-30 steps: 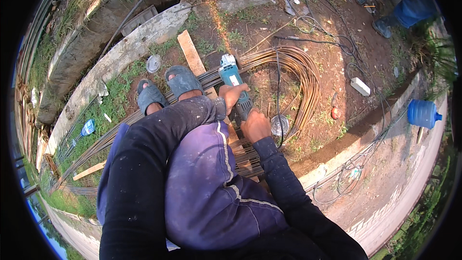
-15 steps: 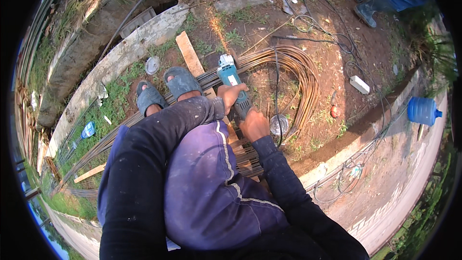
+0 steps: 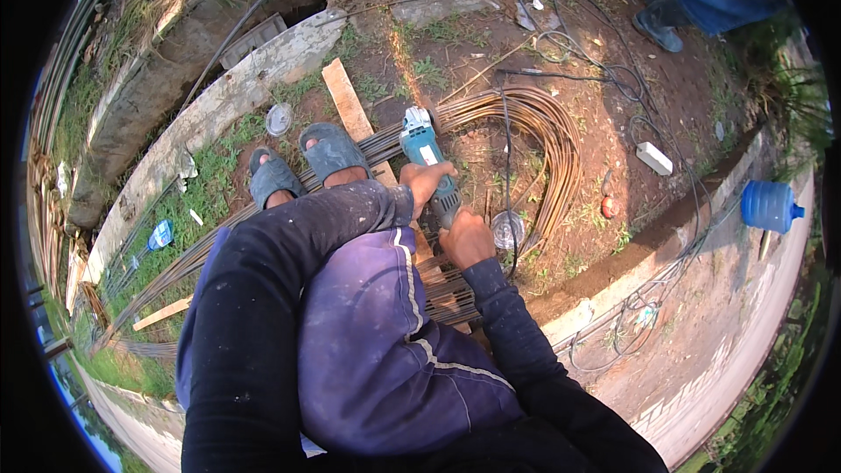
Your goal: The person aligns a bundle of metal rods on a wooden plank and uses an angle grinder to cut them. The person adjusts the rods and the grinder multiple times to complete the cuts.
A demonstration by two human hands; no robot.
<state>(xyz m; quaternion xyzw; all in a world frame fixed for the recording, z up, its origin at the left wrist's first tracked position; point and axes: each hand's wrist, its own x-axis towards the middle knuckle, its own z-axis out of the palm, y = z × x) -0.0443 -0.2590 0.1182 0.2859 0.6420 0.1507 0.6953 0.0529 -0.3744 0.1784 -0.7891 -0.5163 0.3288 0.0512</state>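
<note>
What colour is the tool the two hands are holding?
The tool is mostly blue-green, with a silvery front. The head camera, the only view, shows it best.

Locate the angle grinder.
In the head view, the angle grinder is near the middle, in the left hand and right hand, its disc end by the bent metal rods, right of the sandals.

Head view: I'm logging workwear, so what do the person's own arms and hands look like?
The left hand and right hand are gloveless. The left sleeve and right sleeve are dark and wrist-length; the left one is speckled pale.
</note>
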